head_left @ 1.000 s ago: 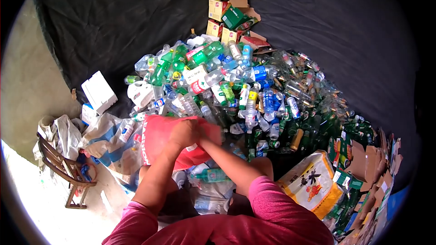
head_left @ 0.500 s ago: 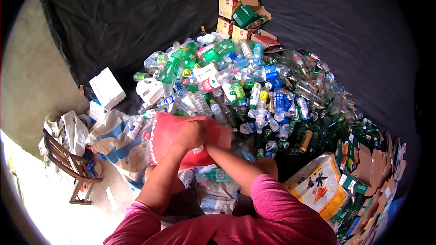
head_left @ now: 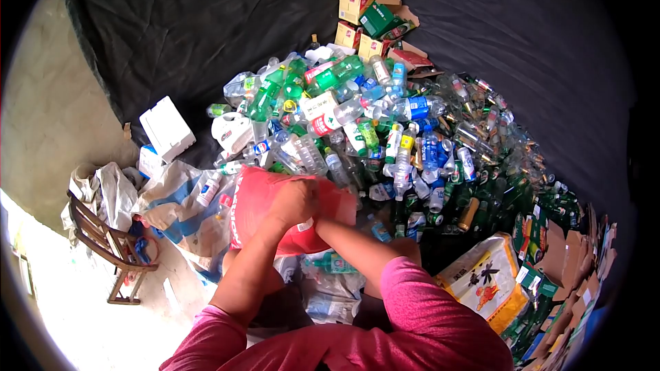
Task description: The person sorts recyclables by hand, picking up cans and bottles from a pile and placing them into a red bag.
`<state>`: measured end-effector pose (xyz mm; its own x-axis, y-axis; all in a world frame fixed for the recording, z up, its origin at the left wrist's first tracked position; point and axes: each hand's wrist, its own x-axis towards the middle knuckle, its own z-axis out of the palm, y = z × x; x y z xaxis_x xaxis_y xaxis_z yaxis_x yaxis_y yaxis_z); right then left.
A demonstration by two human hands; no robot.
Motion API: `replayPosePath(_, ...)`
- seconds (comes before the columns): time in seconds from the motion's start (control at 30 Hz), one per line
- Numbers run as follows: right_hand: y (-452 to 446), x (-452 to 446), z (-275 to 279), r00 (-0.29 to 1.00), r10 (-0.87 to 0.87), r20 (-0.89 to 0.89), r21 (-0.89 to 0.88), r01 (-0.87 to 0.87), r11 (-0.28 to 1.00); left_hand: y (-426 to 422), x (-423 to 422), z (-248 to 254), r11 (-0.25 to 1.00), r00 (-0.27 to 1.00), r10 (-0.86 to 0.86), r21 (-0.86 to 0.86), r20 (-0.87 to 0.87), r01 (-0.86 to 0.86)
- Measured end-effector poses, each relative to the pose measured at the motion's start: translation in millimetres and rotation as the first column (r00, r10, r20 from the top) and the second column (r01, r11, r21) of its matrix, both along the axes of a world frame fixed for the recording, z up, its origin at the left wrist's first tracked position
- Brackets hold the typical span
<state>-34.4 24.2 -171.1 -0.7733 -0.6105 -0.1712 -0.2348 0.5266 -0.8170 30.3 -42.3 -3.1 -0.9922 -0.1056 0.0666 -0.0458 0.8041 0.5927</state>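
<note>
A full red bag [head_left: 258,196] with white lettering stands between my knees, its top bunched up under my hands. My left hand [head_left: 294,203] is closed in a fist on the gathered top. Close against it, my right hand [head_left: 317,216] grips the same bunched part, its fingers mostly hidden behind the left hand. Below the bag, a green-tinted plastic bottle [head_left: 333,263] lies by clear plastic wrapping [head_left: 333,295].
A large heap of plastic bottles [head_left: 309,154] rises ahead, with green glass bottles [head_left: 491,199] to its right. Flattened cardboard [head_left: 567,254] and a white-yellow sack [head_left: 481,278] lie right. At left are a wooden chair [head_left: 113,251], a striped sack [head_left: 175,213] and a white foam box [head_left: 167,129].
The whole view has shifted slightly, so the surroundings sit a little further right. Both hands stay together at the top of the red bag.
</note>
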Motion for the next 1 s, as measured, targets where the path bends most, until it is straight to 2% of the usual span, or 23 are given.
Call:
replayPosePath(0.13, -3.6, 13.7, -11.5, 1.000, 0.000, 0.015, -0.006, 0.000, 1.000, 2.3, -1.4, -1.5, 0.999, 0.997, 0.023, 0.028, -0.068, -0.021)
replayPosePath(0.23, -1.7, 17.8, -18.7, 1.000, 0.008, 0.018, -0.007, -0.008, 1.000, 2.7, -5.6, 5.6, 0.998, 0.999, 0.044, 0.048, -0.007, -0.043)
replayPosePath(0.33, 0.9, 7.8, -17.3, 0.999, 0.036, 0.017, 0.002, -0.036, 0.999, -3.2, -14.5, -6.0, 0.995, 0.995, 0.100, -0.017, -0.030, -0.100)
replayPosePath(0.4, 4.4, -12.8, -13.1, 0.997, 0.075, -0.006, 0.012, -0.075, 0.997, 3.4, -20.7, -10.7, 0.980, 0.995, 0.103, -0.171, -0.005, -0.102)
replayPosePath(0.5, 24.8, -47.0, -1.8, 0.989, 0.144, -0.038, 0.027, -0.143, 0.989, 12.6, -21.3, 1.4, 0.967, 0.991, 0.135, -0.217, 0.004, -0.131)
replayPosePath(0.57, 48.2, -66.9, 2.4, 0.980, 0.192, -0.055, 0.018, -0.191, 0.981, 15.2, -27.8, -15.2, 0.965, 0.985, 0.163, -0.201, -0.050, -0.170)
replayPosePath(0.63, 77.2, -74.2, 0.3, 0.973, 0.218, -0.071, -0.050, -0.222, 0.974, 20.8, -32.0, -14.9, 0.940, 0.979, 0.204, -0.277, -0.020, -0.201)
replayPosePath(0.7, 113.5, -84.6, 5.3, 0.970, 0.212, 0.117, -0.073, -0.205, 0.976, 25.4, -33.5, -12.4, 0.941, 0.982, 0.187, -0.285, -0.005, -0.181)
replayPosePath(0.77, 154.0, -101.1, 60.2, 0.828, 0.140, 0.543, 0.044, -0.195, 0.980, 27.4, -34.4, -11.8, 0.937, 0.982, 0.189, -0.304, 0.024, -0.173)
replayPosePath(0.83, 192.0, -115.9, 74.5, 0.878, 0.092, 0.470, 0.096, -0.155, 0.983, 29.1, -34.6, -13.1, 0.937, 0.984, 0.177, -0.312, 0.033, -0.158)
replayPosePath(0.97, 271.9, -139.9, 53.2, 0.925, -0.080, 0.371, 0.114, 0.040, 0.993, 35.3, -34.6, -14.9, 0.936, 0.985, 0.170, -0.318, 0.034, -0.151)
replayPosePath(1.0, 291.2, -146.6, 48.4, 0.909, -0.105, 0.404, 0.246, 0.003, 0.969, 37.3, -35.3, -16.3, 0.932, 0.981, 0.195, -0.316, 0.026, -0.177)
